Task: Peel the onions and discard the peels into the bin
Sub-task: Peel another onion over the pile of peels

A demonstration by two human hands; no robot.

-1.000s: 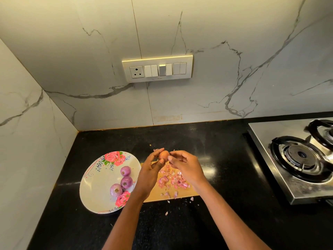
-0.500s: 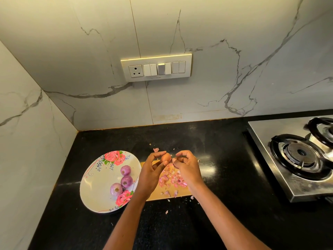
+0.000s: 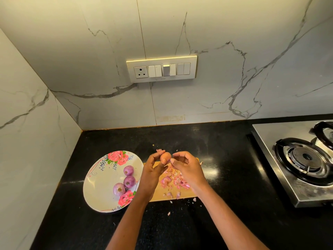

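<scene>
Left hand [image 3: 153, 170] is holding a small onion [image 3: 165, 156] up by the fingertips over the far edge of the wooden cutting board [image 3: 158, 194], and the right hand [image 3: 187, 168] has its fingers curled in, pinching at the onion's right side. Pink peels [image 3: 173, 181] are piled on the board, mid-desk [image 3: 225, 177]. Three peeled purple onions [image 3: 126, 181] sit on the floral plate [image 3: 100, 186], touching the board's left edge.
</scene>
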